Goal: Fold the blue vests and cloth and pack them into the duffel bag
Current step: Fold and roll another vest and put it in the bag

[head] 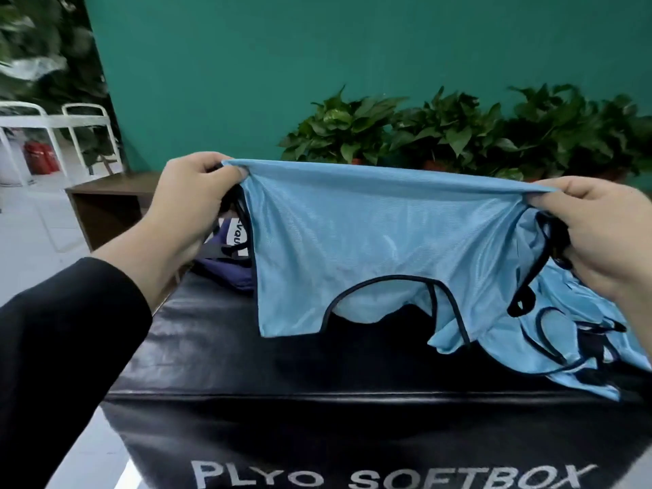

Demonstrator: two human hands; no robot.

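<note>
A light blue mesh vest (370, 234) with dark trim hangs stretched in the air above the black soft box (247, 368). My left hand (190, 206) pinches its upper left corner. Its upper right corner is gripped by my right hand (599, 231). The neck opening hangs at the bottom, close to the box top. More blue vests (578, 340) lie in a crumpled pile on the right of the box. A dark navy duffel bag (229, 262) with a white label sits at the box's far left, mostly hidden behind the held vest.
Potted green plants (458, 135) line the teal wall behind the box. A brown wooden cabinet (106, 202) stands to the left, with white metal chairs (53, 135) and red cylinders (40, 157) further back on the pale floor.
</note>
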